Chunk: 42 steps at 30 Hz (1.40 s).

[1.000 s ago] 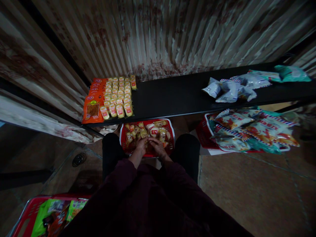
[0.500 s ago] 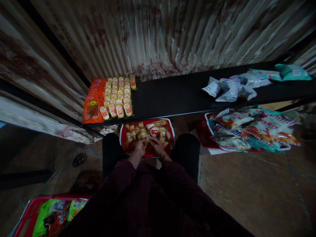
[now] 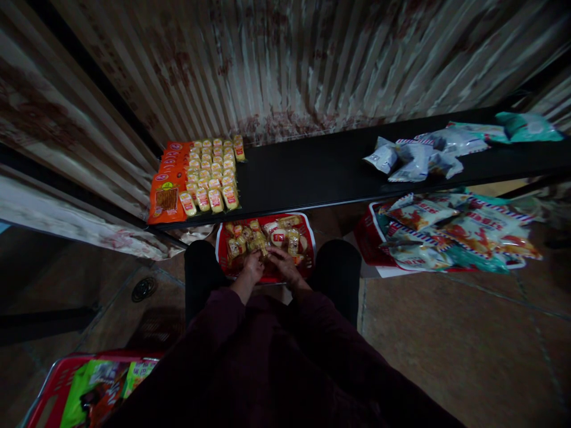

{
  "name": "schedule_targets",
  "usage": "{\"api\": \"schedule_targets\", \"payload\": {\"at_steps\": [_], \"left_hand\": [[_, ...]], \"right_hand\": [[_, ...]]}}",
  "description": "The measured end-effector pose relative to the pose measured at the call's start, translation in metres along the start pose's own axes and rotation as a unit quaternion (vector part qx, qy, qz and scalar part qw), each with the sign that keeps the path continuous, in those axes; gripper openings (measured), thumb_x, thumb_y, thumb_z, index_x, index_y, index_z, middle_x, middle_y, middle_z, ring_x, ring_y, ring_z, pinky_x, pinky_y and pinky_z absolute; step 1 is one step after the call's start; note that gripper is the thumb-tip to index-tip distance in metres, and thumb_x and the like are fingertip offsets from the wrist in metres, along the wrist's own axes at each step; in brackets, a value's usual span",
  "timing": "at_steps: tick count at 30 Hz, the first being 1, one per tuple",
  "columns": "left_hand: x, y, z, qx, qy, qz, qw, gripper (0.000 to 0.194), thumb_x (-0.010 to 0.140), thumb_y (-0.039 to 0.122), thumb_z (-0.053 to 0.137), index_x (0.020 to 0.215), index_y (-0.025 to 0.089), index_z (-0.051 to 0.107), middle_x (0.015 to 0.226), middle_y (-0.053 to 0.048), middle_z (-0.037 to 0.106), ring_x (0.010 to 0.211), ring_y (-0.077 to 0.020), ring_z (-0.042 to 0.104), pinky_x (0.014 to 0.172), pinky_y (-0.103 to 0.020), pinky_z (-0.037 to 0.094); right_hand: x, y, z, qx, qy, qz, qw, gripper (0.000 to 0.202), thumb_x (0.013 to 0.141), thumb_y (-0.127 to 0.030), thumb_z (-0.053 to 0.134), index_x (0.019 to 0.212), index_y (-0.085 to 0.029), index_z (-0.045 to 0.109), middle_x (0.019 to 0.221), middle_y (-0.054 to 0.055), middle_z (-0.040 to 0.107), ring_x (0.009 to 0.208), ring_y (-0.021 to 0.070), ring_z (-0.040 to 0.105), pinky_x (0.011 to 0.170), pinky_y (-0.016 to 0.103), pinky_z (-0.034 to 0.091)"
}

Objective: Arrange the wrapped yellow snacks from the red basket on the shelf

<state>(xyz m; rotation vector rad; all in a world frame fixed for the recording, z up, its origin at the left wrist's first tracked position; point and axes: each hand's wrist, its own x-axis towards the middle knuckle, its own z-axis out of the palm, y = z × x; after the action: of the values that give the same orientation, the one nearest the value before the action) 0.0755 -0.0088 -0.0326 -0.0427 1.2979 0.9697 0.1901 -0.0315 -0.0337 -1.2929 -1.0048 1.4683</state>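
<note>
My left hand (image 3: 253, 267) and my right hand (image 3: 286, 266) are close together over the near side of a red basket (image 3: 311, 241) between my knees. The fingers of both are closed on a small snack cake in a clear yellowish wrapper (image 3: 260, 242), though dim light blurs where each fingertip lies. Other wrapped snack cakes (image 3: 236, 245) lie loose around it in the basket. A round pale one with a red label (image 3: 277, 236) is just beyond my right fingers.
A black shelf (image 3: 303, 169) crosses ahead, above the basket's far rim. It carries rows of wrapped cakes (image 3: 212, 172), orange packets (image 3: 167, 196) and silvery bags (image 3: 413, 160). Another red basket (image 3: 368, 238) with chip-style bags stands right; one with green packets (image 3: 49, 380) stands lower left.
My fingers have shifted slightly on the wrapped snack cake, and both hands stay over the basket. The whole view has moved only a little.
</note>
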Motion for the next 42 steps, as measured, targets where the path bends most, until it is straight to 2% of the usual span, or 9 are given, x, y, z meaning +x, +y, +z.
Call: {"api": "schedule_targets", "payload": {"at_steps": [9,15,22,28,36,42], "left_hand": [[0.002,0.001,0.0,0.007,0.016,-0.015,1.0,0.021,0.064,0.023,0.069,0.065,0.019,0.049,0.045,0.008,0.036,0.04,-0.0055,0.032,0.045,-0.022,0.022],[-0.001,-0.001,-0.003,0.003,0.005,-0.008,1.0,0.021,0.061,0.022,0.071,0.07,0.02,0.052,0.054,0.006,0.047,0.046,-0.0059,0.042,0.048,-0.021,0.026],[-0.013,0.001,-0.003,-0.008,-0.009,-0.004,1.0,0.022,0.058,0.011,0.067,0.073,0.02,0.052,0.065,0.005,0.056,0.054,-0.0059,0.049,0.058,-0.021,0.034],[-0.022,0.006,-0.006,-0.001,-0.038,0.006,0.999,0.02,0.06,0.015,0.066,0.078,0.021,0.06,0.076,0.0,0.062,0.071,-0.0108,0.057,0.068,-0.024,0.039],[-0.021,0.004,-0.007,0.044,-0.053,0.034,0.997,0.027,0.059,0.014,0.069,0.084,0.024,0.066,0.082,0.0,0.064,0.072,-0.0095,0.055,0.067,-0.021,0.039],[-0.021,0.005,-0.005,0.044,-0.083,0.055,0.994,0.024,0.059,0.011,0.067,0.081,0.021,0.069,0.087,-0.002,0.066,0.076,-0.0097,0.056,0.069,-0.021,0.039]], "right_hand": [[-0.005,-0.013,0.005,-0.009,-0.016,0.017,1.0,0.03,0.064,-0.04,0.067,0.09,-0.023,0.069,0.096,0.002,0.069,0.091,0.0202,0.061,0.088,0.035,0.045],[-0.003,-0.006,0.008,-0.029,-0.009,0.007,1.0,0.032,0.065,-0.042,0.064,0.089,-0.022,0.064,0.089,0.002,0.067,0.083,0.0183,0.06,0.083,0.033,0.046],[0.003,0.012,0.004,-0.091,0.069,-0.038,0.993,0.033,0.068,-0.045,0.06,0.09,-0.02,0.061,0.093,0.004,0.065,0.088,0.0196,0.059,0.087,0.035,0.045],[0.002,0.013,0.002,-0.142,0.108,-0.055,0.982,0.034,0.072,-0.039,0.054,0.1,-0.02,0.059,0.096,0.006,0.065,0.088,0.0203,0.061,0.087,0.036,0.045],[0.001,0.009,0.002,-0.168,0.109,-0.082,0.976,0.027,0.074,-0.038,0.05,0.089,-0.019,0.062,0.094,0.007,0.066,0.093,0.0227,0.06,0.091,0.039,0.043],[0.0,0.004,0.004,-0.123,0.097,-0.034,0.987,0.031,0.076,-0.049,0.051,0.088,-0.021,0.059,0.091,0.006,0.067,0.088,0.0215,0.062,0.085,0.036,0.046]]}}
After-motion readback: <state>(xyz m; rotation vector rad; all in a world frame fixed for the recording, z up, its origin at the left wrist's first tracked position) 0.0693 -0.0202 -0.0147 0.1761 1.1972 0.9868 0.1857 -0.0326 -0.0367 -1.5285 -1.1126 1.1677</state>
